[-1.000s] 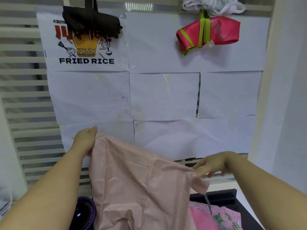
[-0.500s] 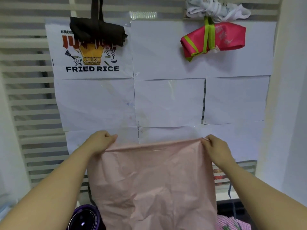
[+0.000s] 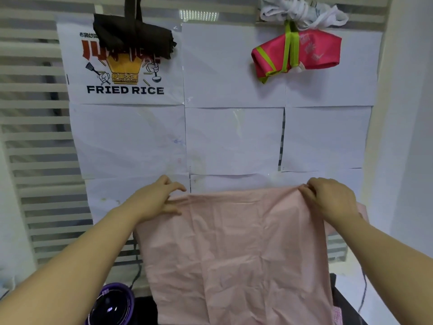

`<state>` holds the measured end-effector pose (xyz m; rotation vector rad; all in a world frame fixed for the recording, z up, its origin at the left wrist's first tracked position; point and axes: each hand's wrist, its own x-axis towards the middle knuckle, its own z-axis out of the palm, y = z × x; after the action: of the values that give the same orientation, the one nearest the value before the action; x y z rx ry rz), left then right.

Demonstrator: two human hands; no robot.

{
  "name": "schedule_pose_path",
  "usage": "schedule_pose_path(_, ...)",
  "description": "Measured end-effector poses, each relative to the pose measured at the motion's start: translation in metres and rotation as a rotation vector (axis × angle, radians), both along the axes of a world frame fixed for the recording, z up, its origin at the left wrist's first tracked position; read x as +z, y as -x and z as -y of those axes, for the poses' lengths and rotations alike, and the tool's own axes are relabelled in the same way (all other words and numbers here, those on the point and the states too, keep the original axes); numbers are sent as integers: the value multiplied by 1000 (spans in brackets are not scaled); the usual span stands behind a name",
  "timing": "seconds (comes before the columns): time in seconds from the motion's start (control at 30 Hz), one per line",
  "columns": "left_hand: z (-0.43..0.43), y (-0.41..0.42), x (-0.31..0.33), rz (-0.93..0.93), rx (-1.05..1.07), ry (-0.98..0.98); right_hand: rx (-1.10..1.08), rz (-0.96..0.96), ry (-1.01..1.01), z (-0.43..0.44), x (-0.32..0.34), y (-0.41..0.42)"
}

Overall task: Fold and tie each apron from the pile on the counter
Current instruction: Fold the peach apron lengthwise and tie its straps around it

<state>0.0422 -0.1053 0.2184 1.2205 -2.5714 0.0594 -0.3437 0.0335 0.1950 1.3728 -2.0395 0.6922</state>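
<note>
Apron [image 3: 234, 254] of pink cloth hangs wrinkled before a paper-covered wall [image 3: 234, 139]; left hand [image 3: 153, 201] pinches its upper left corner, right hand [image 3: 332, 199] pinches its upper right corner.

The apron [image 3: 234, 242] in the lower middle of the frame is thin, pale pink cloth, matt and finely crumpled all over with soft creases. Behind it the paper sheets [image 3: 234, 141] are white and matt, one with a faint glossy streak. The poster [image 3: 124, 90] at upper left is printed paper. Over it hangs a dark brown bundle [image 3: 133, 36] of matt cloth. At upper right the bright pink bundle [image 3: 314, 52] is smoother cloth with a slight sheen and lime-green tape trim, under a tangle of white cloth straps [image 3: 302, 12]. At lower left a purple round object [image 3: 112, 306] looks like glossy plastic, its dark top shiny.
</note>
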Motion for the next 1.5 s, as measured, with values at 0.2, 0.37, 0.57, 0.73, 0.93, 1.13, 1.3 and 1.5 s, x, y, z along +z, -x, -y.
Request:
schedule_pose_path(0.2, 8, -16, 14, -337, 3, -17, 90, 38, -139, -22, 0, 6)
schedule_pose_path(0.37, 11, -3, 18, -363, 175, 89, 276, 297, -304, -30, -3, 5)
schedule_pose_path(0.57, 14, 2, 14, -250, 341, 262, 404, 627, -580, -51, 16, -1)
schedule_pose_path(0.73, 13, 9, 10, -302, 393, 235, 414, 880, -1010, -75, 51, -8)
schedule_pose_path(0.93, 7, 26, -6, -293, 388, 61, -129, 186, -874, -68, 37, 1)
schedule_pose_path(1.13, 2, 24, -18, -637, 303, -272, -285, -57, -383, -71, 19, 9)
schedule_pose_path(1.3, 15, 22, -31, -559, 356, -309, -370, 49, -474, -70, 3, 11)
schedule_pose_path(1.5, 9, 29, -41, -111, 582, -363, -256, 729, -457, -68, -10, 6)
